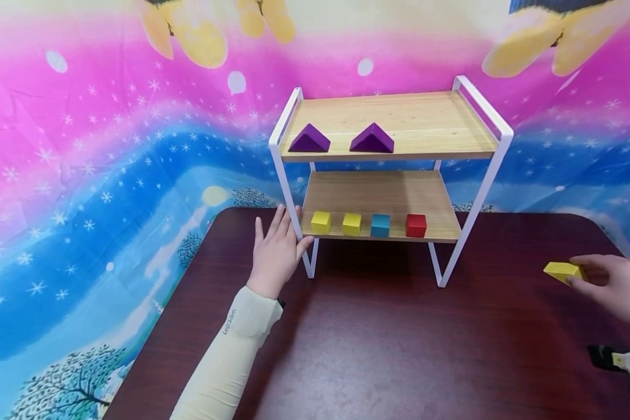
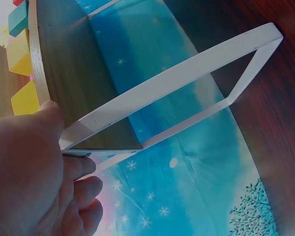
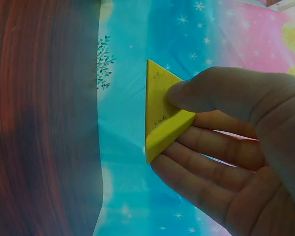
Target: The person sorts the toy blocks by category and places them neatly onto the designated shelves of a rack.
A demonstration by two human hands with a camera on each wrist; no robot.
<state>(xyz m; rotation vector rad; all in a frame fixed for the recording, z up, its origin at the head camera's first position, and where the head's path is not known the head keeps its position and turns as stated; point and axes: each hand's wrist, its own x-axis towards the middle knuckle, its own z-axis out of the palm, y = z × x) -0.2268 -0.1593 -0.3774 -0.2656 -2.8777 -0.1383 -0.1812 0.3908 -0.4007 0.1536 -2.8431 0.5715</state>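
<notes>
My right hand (image 1: 616, 286) pinches a yellow triangular block (image 3: 161, 101) between thumb and fingers, above the right side of the table. In the right wrist view the thumb presses its flat triangular face. With fingers spread and mostly straight, my left hand (image 1: 277, 256) touches the lower left side of a two-tier shelf rack (image 1: 383, 195); its thumb lies by the lower shelf's front corner. Two purple triangular blocks (image 1: 373, 140) stand on the top shelf. Along the lower shelf's front edge sit two yellow blocks (image 1: 352, 224), a blue block (image 1: 380, 226) and a red block (image 1: 416, 226).
The rack's white metal legs (image 1: 475, 216) stand on a dark reddish-brown table (image 1: 399, 344). Behind the table hangs a pink and blue snow-patterned cloth (image 1: 110, 163), which also runs along the left side.
</notes>
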